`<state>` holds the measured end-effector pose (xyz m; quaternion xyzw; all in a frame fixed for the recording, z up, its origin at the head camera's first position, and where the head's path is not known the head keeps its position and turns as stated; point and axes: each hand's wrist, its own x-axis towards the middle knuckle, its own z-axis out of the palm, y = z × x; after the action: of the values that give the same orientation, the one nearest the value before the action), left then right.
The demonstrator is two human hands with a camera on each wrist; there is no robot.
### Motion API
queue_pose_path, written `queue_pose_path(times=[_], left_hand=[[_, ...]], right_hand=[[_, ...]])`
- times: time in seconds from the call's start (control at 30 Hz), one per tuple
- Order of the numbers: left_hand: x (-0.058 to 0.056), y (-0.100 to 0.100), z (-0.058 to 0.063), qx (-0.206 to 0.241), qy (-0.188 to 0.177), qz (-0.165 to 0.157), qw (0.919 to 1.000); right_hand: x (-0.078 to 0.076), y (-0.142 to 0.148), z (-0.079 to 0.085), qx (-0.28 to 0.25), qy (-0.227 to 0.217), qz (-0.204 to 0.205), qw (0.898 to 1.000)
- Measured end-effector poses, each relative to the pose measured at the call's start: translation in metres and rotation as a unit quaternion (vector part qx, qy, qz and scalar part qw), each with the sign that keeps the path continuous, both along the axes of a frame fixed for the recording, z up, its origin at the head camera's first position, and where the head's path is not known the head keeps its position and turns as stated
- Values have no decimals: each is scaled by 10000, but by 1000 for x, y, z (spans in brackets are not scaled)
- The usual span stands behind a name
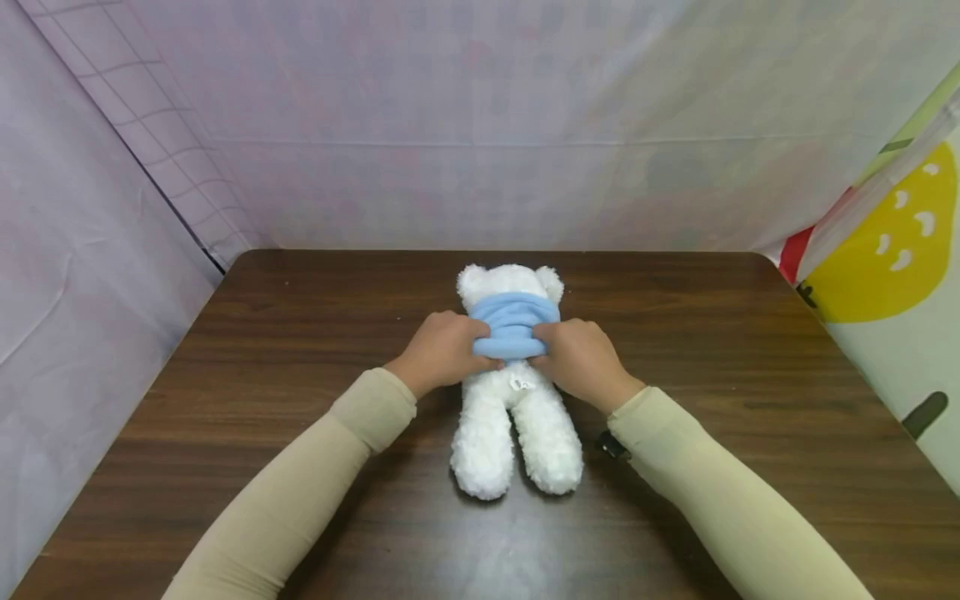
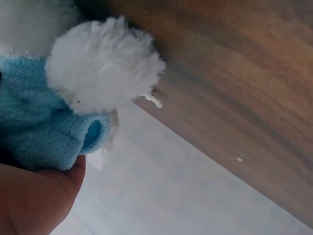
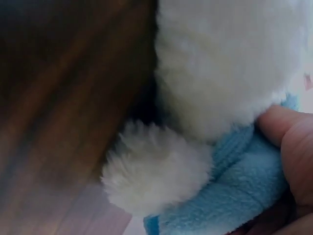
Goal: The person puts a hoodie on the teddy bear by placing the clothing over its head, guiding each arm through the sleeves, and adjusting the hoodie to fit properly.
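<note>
A white plush bear (image 1: 483, 450) lies on the table, its legs toward me and its ears at the far end. Light blue fleece clothing (image 1: 513, 321) is bunched around its upper body, and no face shows. My left hand (image 1: 438, 350) pinches the lower edge of the clothing on the left, and my right hand (image 1: 588, 362) grips the same edge on the right. Beside the fabric in the left wrist view is a fluffy white paw (image 2: 105, 66). In the right wrist view the thumb presses the blue fleece (image 3: 244, 181). A small white tag (image 1: 520, 382) sits above the legs.
The brown wooden table (image 1: 315, 308) extends around the bear on every side. Behind it hangs a pale patterned curtain (image 1: 480, 150), with another white cloth (image 1: 90, 292) at the left. A cloth with a yellow print (image 1: 892, 250) hangs at the right.
</note>
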<state>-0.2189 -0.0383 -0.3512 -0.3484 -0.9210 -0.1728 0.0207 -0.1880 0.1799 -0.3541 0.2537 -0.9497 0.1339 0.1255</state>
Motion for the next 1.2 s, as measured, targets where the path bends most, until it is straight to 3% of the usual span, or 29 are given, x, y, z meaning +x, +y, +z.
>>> queue_pose_path(times=[0.43, 0.57, 0.83, 1.07, 1.2], left_hand=[[2, 1, 1, -95, -136, 98, 9998], [5, -1, 4, 99, -182, 248, 9995], [7, -3, 4, 520, -840, 471, 9940], [8, -4, 0, 577, -744, 393, 9948], [10, -5, 0, 663, -736, 474, 9939]], right_hand=[[0, 0, 0, -106, -339, 76, 9993], [1, 0, 1, -209, -299, -18, 9993], [0, 3, 3, -253, -414, 91, 9988], [1, 2, 2, -168, -375, 238, 9989], [2, 2, 3, -254, -470, 92, 9985]])
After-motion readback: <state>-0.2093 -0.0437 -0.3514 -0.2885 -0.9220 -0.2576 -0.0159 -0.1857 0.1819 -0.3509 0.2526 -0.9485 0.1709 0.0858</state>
